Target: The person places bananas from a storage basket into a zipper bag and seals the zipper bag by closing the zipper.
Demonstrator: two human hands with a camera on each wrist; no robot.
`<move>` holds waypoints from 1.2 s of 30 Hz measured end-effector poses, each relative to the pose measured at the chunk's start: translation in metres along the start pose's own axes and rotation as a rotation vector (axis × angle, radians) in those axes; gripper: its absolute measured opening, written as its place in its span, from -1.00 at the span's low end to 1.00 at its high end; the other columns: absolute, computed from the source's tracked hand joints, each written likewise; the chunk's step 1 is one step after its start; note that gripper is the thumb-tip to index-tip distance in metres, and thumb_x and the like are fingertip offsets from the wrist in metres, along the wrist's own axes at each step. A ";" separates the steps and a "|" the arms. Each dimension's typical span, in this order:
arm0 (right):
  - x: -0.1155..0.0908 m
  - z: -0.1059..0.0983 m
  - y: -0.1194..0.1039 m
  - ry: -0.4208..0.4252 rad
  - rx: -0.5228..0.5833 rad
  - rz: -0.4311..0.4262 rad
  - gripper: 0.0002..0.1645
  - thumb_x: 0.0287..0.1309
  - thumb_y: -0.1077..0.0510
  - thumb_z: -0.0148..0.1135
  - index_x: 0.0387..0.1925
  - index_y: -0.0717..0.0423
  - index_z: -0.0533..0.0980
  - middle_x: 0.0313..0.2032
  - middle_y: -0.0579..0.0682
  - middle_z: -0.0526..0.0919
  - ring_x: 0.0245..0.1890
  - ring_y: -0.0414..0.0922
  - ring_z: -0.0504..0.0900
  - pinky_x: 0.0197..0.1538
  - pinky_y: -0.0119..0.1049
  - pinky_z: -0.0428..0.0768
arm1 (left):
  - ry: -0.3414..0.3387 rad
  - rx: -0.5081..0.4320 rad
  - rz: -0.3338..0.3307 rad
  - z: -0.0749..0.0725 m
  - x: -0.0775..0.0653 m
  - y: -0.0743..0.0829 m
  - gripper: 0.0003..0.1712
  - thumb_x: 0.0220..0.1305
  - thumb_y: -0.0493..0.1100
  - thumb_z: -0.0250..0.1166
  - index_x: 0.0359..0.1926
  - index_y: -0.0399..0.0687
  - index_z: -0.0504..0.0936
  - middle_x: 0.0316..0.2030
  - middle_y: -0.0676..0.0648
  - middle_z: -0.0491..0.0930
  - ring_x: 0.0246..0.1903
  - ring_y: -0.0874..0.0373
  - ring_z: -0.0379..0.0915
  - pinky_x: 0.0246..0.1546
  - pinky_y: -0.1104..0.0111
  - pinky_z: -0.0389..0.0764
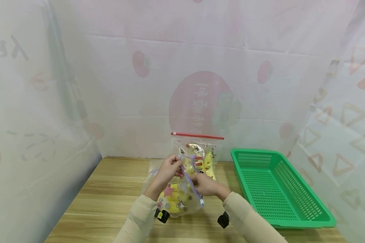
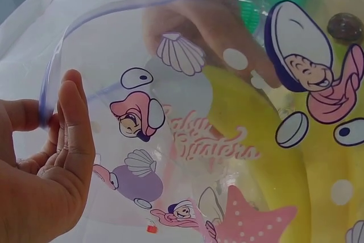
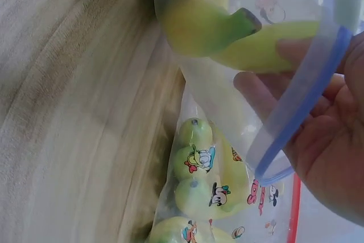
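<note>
A clear zip bag (image 1: 195, 206) with a purple-blue zip edge and sea-cartoon prints stands open between the hands, with yellow-green bananas inside. At its rim, my left hand (image 1: 168, 170) pinches the plastic between thumb and fingers. My right hand (image 1: 207, 185) reaches in through the mouth of the bag, and its fingers hold a banana (image 3: 267, 46) near one end. Part of that hand shows only through the plastic in the left wrist view. Behind stands a second zip bag (image 1: 211, 143) with a red zip edge, also containing bananas.
An open green plastic basket (image 1: 305, 224) stands at the right of the wooden table (image 1: 100, 195). White printed sheeting (image 1: 115, 84) rises behind the table and along both sides.
</note>
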State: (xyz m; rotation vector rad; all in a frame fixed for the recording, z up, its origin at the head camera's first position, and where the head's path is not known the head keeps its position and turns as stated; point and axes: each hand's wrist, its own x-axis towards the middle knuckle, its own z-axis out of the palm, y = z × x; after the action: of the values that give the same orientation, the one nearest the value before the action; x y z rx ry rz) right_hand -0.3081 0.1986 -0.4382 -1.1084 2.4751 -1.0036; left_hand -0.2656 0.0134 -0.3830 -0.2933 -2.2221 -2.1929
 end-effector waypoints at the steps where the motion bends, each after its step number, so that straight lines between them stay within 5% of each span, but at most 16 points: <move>1: 0.000 0.001 0.000 0.000 -0.005 -0.002 -0.74 0.07 0.47 0.16 -0.37 0.05 0.56 -0.31 -0.10 0.68 -0.20 -0.13 0.65 -0.17 -0.34 0.60 | 0.000 -0.003 0.000 0.001 -0.002 0.003 -0.84 0.38 -0.30 0.02 -0.32 -0.35 0.37 -0.49 -0.11 0.48 -0.55 0.09 0.50 -0.40 0.20 0.64; 6: 0.001 0.001 0.002 0.049 -0.034 -0.033 -0.87 0.11 0.31 0.28 -0.45 0.01 0.58 -0.49 -0.20 0.64 -0.45 -0.29 0.60 -0.36 -0.39 0.57 | 0.008 -0.023 -0.004 0.002 -0.007 0.011 -0.86 0.37 -0.30 0.02 -0.31 -0.34 0.37 -0.44 -0.18 0.51 -0.55 0.12 0.50 -0.40 0.26 0.63; 11: -0.003 -0.001 0.001 0.112 -0.078 -0.057 -0.89 0.16 0.27 0.25 -0.46 0.05 0.60 -0.56 -0.20 0.59 -0.56 -0.31 0.51 -0.47 -0.41 0.52 | 0.013 -0.038 -0.018 -0.002 0.003 -0.004 -0.87 0.39 -0.30 0.02 -0.31 -0.31 0.36 -0.43 -0.18 0.50 -0.56 0.12 0.50 -0.44 0.30 0.63; 16: -0.016 -0.002 0.000 0.209 -0.115 0.007 -0.79 0.25 0.24 0.12 -0.49 0.06 0.58 -0.67 -0.21 0.46 -0.69 -0.31 0.34 -0.60 -0.41 0.38 | 0.038 -0.054 -0.016 -0.003 0.011 -0.016 -0.90 0.38 -0.28 0.05 -0.25 -0.25 0.33 -0.40 -0.24 0.52 -0.57 0.10 0.51 -0.46 0.27 0.63; 24: -0.044 0.001 -0.007 0.190 -0.113 0.101 -0.54 0.40 -0.02 -0.03 -0.65 -0.02 0.42 -0.80 -0.22 0.24 -0.80 -0.31 0.15 -0.68 -0.42 0.24 | 0.058 -0.053 -0.004 -0.005 0.012 -0.016 -0.53 0.31 -0.35 0.04 0.23 -0.25 0.23 -0.47 -0.16 0.52 -0.59 0.08 0.52 -0.48 0.26 0.65; 30: -0.061 0.005 -0.017 0.142 -0.010 0.137 -0.54 0.38 -0.17 -0.07 -0.49 -0.05 0.56 -0.76 -0.15 0.44 -0.80 -0.23 0.36 -0.71 -0.35 0.38 | 0.057 -0.002 -0.021 -0.005 0.014 -0.013 -0.54 0.30 -0.34 0.02 0.23 -0.22 0.35 -0.44 -0.17 0.53 -0.58 0.09 0.52 -0.44 0.22 0.66; 36: -0.067 0.012 -0.023 0.114 0.069 0.101 -0.75 0.28 -0.02 0.15 -0.45 0.00 0.57 -0.63 -0.17 0.58 -0.70 -0.13 0.58 -0.65 -0.33 0.54 | 0.094 0.047 -0.015 -0.004 0.016 -0.007 -0.73 0.27 -0.33 0.02 -0.01 -0.30 0.40 -0.45 -0.24 0.53 -0.60 0.07 0.52 -0.47 0.22 0.66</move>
State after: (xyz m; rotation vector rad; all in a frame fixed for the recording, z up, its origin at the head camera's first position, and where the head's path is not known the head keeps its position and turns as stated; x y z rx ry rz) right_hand -0.2441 0.2312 -0.4350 -0.9192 2.5357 -1.1418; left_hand -0.2825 0.0114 -0.3882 -0.1699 -2.2294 -2.1117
